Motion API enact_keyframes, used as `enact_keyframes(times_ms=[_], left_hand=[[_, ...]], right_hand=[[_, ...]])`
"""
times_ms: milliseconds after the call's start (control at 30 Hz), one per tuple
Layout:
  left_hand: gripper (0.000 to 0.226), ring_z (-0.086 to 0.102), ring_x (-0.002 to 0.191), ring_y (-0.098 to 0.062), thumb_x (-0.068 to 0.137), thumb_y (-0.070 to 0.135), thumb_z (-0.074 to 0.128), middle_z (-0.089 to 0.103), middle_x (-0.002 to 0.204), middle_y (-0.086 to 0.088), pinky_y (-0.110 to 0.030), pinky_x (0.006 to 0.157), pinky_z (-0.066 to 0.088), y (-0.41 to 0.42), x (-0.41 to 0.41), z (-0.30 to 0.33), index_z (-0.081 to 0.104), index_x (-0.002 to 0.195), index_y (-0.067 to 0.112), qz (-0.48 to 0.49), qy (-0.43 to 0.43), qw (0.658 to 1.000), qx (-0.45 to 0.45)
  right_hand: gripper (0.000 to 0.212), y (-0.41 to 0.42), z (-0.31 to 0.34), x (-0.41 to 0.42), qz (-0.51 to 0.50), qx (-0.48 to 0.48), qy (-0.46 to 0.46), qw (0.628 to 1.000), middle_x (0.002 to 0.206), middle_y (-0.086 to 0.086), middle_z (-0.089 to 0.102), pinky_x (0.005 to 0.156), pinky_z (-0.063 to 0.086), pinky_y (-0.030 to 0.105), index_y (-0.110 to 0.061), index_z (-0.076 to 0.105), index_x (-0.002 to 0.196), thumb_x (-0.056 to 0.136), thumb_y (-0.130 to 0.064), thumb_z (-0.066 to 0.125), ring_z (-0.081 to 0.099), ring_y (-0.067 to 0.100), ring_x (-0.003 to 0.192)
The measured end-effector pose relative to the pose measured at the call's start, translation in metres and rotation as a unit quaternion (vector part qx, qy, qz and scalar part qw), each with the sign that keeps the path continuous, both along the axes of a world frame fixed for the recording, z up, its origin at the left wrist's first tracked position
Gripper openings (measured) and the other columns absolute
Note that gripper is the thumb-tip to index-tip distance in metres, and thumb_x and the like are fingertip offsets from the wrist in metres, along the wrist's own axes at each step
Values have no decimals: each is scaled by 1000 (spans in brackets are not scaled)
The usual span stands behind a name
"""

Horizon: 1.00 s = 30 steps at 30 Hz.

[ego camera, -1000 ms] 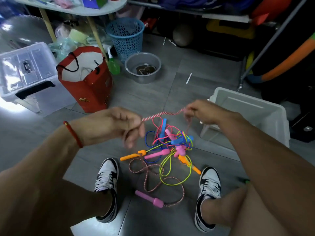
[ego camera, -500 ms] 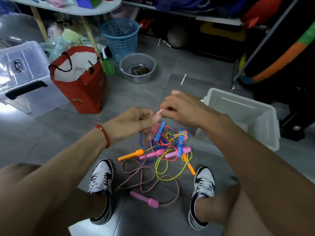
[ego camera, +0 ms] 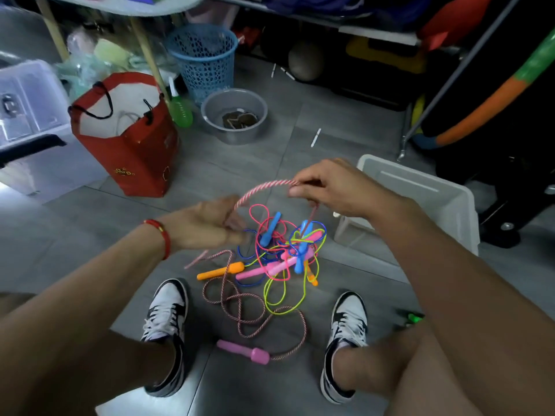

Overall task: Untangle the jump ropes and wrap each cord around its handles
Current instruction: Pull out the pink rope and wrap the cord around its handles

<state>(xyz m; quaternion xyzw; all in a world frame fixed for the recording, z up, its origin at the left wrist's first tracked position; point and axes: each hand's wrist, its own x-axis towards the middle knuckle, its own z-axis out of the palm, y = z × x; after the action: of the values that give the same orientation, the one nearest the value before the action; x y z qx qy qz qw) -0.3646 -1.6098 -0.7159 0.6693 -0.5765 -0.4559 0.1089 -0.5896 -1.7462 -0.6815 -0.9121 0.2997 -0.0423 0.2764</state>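
Note:
A tangle of jump ropes (ego camera: 282,250) lies on the grey floor between my feet, with blue, pink and orange handles and blue, pink and yellow-green cords. A pink-and-white twisted cord (ego camera: 264,189) arches between my hands. My right hand (ego camera: 327,187) pinches its upper end above the tangle. My left hand (ego camera: 207,223), blurred, holds the lower end to the left of the tangle. The same cord loops loosely on the floor (ego camera: 240,307) and ends in a pink handle (ego camera: 243,351) near my shoes.
A white plastic bin (ego camera: 426,199) sits at right. A red paper bag (ego camera: 129,139), a clear lidded box (ego camera: 27,121), a blue mesh basket (ego camera: 204,58) and a grey basin (ego camera: 234,115) stand behind. My shoes (ego camera: 166,322) flank the ropes.
My hands came together over the tangle, then parted again. The twisted cord now bows up in an arch between them, and more of it lies loose on the floor.

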Motion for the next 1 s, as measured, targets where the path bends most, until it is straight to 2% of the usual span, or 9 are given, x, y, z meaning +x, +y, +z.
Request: enact_keyframes(times_ms=[67,167,233,400,533,600,700,833,1000], left_hand=[[54,70,92,-19,87,37,74,72,97,-12,-27,89,54,-7,-19,9,51,132,16,61,143,986,-63],[26,56,53,-7,100,35,55,66,60,-5,-22,57,46,-9,-26,30,64,95,11,15,80,982,-172],[27,49,49,-8,104,25,49,61,54,-2,-25,55,41,-9,-20,36,62,85,11,26,89,970,-223],[29,40,46,-21,102,18,46,31,51,-1,-33,64,49,-7,3,48,55,77,8,132,356,898,-223],[34,47,46,-17,106,13,44,51,57,-9,-28,56,41,-6,27,29,58,75,6,187,88,966,-152],[32,49,46,-19,105,17,45,57,59,-10,-25,53,42,-6,26,22,62,81,5,196,17,976,-95],[44,52,48,-22,103,40,46,57,58,-9,-27,55,44,-3,18,21,64,82,5,162,8,984,-72],[40,58,47,-18,100,46,51,63,57,-8,-26,58,46,-2,12,18,66,84,12,89,-42,993,-60],[34,59,48,-18,98,42,56,68,67,-14,-28,57,50,-9,-9,13,62,84,12,72,29,995,-68]], right_hand=[[27,12,-1,11,35,-52,7,998,63,2,64,63,46,31,-21,75,92,92,-45,63,60,15,61],[37,8,-17,17,41,-60,35,997,61,3,54,57,43,38,-19,66,76,88,-54,62,51,22,60],[35,-1,-37,14,36,-43,89,994,66,5,59,62,47,41,-19,60,70,92,-46,64,54,25,65],[24,-16,-76,-9,-38,44,282,958,88,7,66,76,48,32,-23,63,74,95,-35,60,65,28,90],[29,-20,-51,5,-150,20,77,986,72,4,68,66,46,31,-20,69,75,95,-40,60,67,24,73],[31,-19,-43,9,-156,17,43,987,67,9,69,63,48,32,-14,72,76,93,-38,62,68,23,66],[33,-14,-40,8,-147,-15,134,980,65,14,67,64,49,36,-9,67,70,93,-32,64,67,30,71],[33,-18,-33,13,-220,-9,-4,976,59,8,70,61,57,30,-10,69,72,96,-31,58,69,18,55],[46,-13,-24,17,-189,-25,-8,982,59,8,70,67,59,40,-10,68,68,96,-44,57,70,20,56]])
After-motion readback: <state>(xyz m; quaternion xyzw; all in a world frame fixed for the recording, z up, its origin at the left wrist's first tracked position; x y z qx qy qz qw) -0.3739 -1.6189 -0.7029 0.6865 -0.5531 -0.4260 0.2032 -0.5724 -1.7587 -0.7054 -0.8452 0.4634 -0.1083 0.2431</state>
